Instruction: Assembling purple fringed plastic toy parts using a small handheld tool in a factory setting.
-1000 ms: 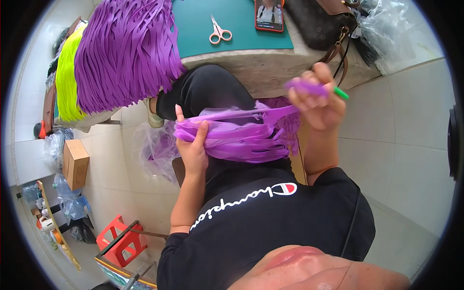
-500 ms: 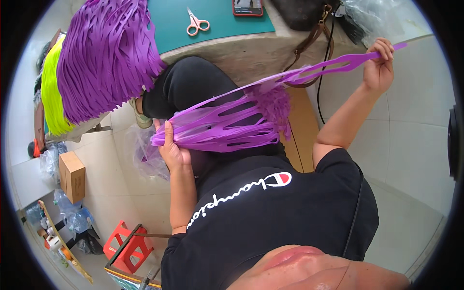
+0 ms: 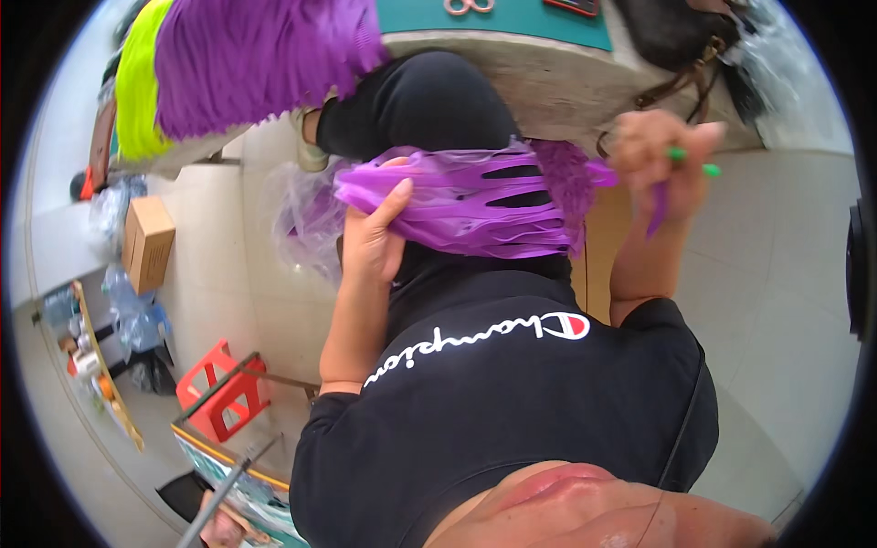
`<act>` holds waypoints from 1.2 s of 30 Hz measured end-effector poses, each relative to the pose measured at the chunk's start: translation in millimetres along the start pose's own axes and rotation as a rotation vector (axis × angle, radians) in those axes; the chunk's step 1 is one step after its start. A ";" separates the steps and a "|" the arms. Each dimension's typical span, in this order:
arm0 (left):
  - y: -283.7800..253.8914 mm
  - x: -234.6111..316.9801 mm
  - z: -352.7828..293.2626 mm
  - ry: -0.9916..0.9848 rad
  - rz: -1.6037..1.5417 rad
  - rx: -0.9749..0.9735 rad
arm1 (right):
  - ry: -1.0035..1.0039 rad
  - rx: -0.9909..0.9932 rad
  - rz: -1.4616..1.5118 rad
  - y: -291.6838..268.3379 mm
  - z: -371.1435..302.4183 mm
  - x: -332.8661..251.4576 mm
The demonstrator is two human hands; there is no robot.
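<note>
My left hand [image 3: 376, 228] is closed round the gathered end of a bundle of thin purple slit strips [image 3: 466, 205], its thumb lying on top. The bundle spreads rightward over my lap, with long openings and a crumpled, frilly right end. Beyond that end my right hand [image 3: 665, 164] is raised, smeared by motion, its fingers curled. A purple strip end [image 3: 657, 210] hangs from it, and small green bits [image 3: 713, 171] show between and beside the fingers; their kind I cannot make out.
Purple strips [image 3: 265, 64] hang over the table edge beside lime-yellow ones [image 3: 137, 91]. On the green mat [image 3: 493, 29] lie pink-handled scissors [image 3: 469, 7] and a red-edged phone [image 3: 575, 6]. A dark bag [image 3: 662, 32] sits right. Leftward are a carton [image 3: 149, 242] and red stool [image 3: 224, 393].
My right hand has come in from far right toward the bundle, so the long strip is no longer stretched out. Green bits now show at that hand. The view has shifted.
</note>
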State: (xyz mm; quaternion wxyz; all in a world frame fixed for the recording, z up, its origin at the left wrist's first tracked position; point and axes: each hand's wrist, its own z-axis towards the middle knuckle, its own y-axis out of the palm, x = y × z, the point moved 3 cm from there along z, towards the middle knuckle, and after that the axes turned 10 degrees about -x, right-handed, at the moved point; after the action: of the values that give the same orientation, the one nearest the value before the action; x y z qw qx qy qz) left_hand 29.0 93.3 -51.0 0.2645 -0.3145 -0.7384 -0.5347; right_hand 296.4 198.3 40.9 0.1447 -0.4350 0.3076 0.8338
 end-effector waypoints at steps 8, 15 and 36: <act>12.6 3.4 -14.8 0.123 0.056 0.018 | 0.218 -0.230 -0.268 49.0 29.0 111.9; 12.6 3.7 -14.9 0.167 0.089 -0.025 | 0.326 -0.187 -0.181 50.6 25.5 115.6; 16.6 8.5 -17.5 0.392 0.450 0.064 | -0.044 -0.099 -0.879 49.6 36.3 97.7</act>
State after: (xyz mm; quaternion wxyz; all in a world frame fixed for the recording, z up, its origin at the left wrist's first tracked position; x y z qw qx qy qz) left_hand 36.8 82.0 -29.4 0.5235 -0.3526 -0.6017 -0.4895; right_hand 191.4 180.7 -3.8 0.4709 -0.5130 0.0497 0.7160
